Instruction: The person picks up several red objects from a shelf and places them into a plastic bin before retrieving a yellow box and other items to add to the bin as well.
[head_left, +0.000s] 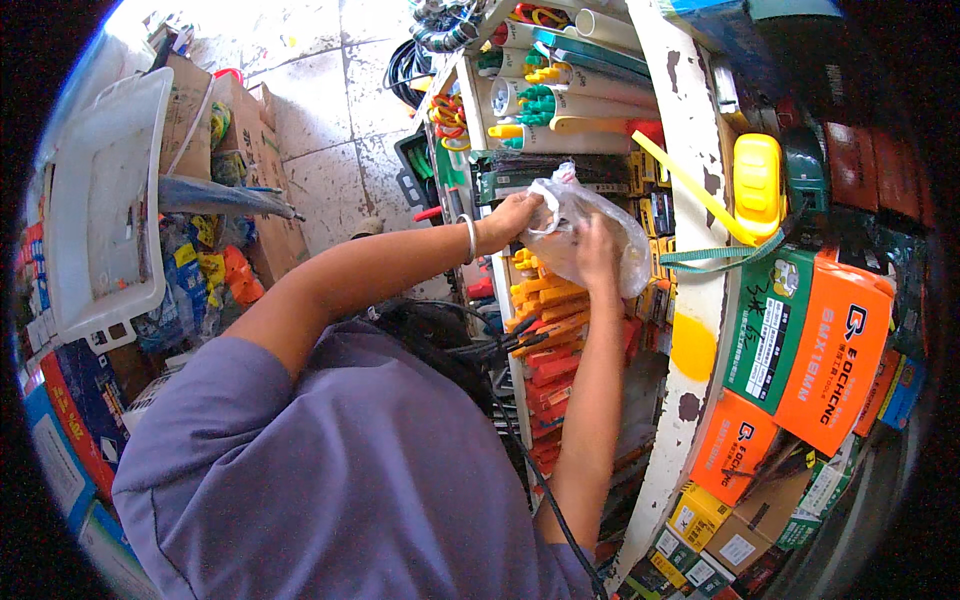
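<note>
My left hand (512, 220), with a white bangle at the wrist, pinches the rim of a clear plastic bag (628, 247). Blurred and partly hazy, my right hand (596, 251) is at the front of the bag; whether its fingers are inside or hold anything cannot be made out. Small dark items show faintly through the film. Under the bag, the shelf rack holds orange-yellow plastic-handled tools (551, 296) and red packaged items (553, 367). Beyond it lie white plastic tubes (592, 97) with green and yellow handles in their mouths.
Right of the rack runs a chipped white board edge (679, 420). On that side are a yellow tape measure (757, 184), its green strap (712, 259) and orange tool boxes (832, 352). A translucent plastic bin (105, 210) and cardboard boxes (251, 165) stand left on the tiled floor (319, 112).
</note>
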